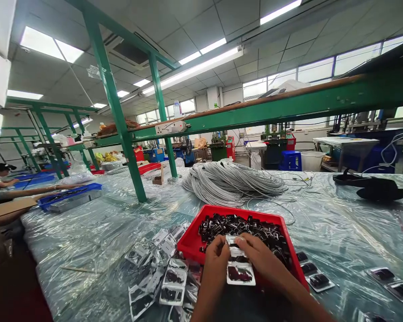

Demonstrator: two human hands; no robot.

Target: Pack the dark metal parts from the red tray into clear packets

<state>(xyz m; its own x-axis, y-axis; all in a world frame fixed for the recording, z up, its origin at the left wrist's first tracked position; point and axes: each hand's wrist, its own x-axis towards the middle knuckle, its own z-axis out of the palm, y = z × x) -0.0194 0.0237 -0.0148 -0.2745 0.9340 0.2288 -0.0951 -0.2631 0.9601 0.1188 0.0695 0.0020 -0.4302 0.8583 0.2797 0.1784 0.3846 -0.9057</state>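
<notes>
My left hand [215, 261] and my right hand [260, 256] pinch the upper part of a clear blister pack [241, 276] with dark pieces in its compartments. The pack hangs in front of a red bin [192, 243], its lower end towards me. Many small black parts [230, 223] lie loose in that bin, behind my fingers. To the left of my left hand is a pile of bagged blister packs [173, 284]. Right of the bin lies another blister pack [319, 281] with black pieces in it. My fingertips partly hide the held pack's top.
A big coil of grey cable [230, 181] lies behind the bin. Green posts [132, 165] carry a shelf [255, 107] across the table. More blister packs [399, 288] lie at right, and a blue tray [70, 197] stands at left. A person's arm shows far left.
</notes>
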